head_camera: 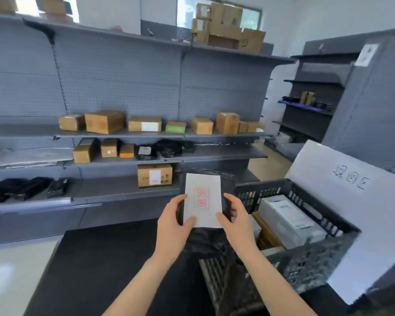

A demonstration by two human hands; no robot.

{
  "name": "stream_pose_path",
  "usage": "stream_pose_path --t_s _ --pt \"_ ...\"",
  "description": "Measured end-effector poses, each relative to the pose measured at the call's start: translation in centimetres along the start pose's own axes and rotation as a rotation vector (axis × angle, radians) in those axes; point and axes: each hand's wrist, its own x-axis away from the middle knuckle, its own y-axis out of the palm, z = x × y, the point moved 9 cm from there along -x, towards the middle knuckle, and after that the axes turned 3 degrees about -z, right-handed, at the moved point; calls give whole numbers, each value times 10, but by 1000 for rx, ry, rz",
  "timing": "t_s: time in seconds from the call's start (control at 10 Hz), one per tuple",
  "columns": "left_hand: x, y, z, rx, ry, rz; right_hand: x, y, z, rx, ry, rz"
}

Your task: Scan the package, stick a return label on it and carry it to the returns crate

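Observation:
A black plastic-bag package point(205, 244) is held up in front of me over the dark table. On its face lies a white return label point(203, 199) with a red stamp. My left hand point(173, 222) grips the package's left edge, thumb on the label's lower left corner. My right hand point(237, 221) grips the right edge, thumb on the label's lower right corner. The black slatted returns crate point(249, 192) stands just to the right of the package, holding a grey-white parcel point(287, 222) and cardboard.
A white sign point(351, 179) with handwriting leans behind the crate. Grey shelving point(123, 135) with cardboard boxes and black bags runs across the back. The dark table point(96, 265) spreads below my arms. A second shelf unit point(310, 106) stands at the right.

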Motion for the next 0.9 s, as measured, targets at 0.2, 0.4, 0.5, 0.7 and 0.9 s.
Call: stream_pose_path --t_s 0.2,0.4,0.5,0.7,0.9 --pt "-37 126 23 38 11 -190 -42 -101 62 95 108 96" --pt "-57 193 -1 -25 -51 -350 -67 -125 117 115 234 67" --pt "-63 212 -17 -202 -60 -443 -70 -128 137 123 277 34" --pt "-71 203 -29 -387 -60 -323 -67 -144 155 157 287 81" --pt "-64 188 -23 -217 -55 -255 -73 -138 153 193 226 95"
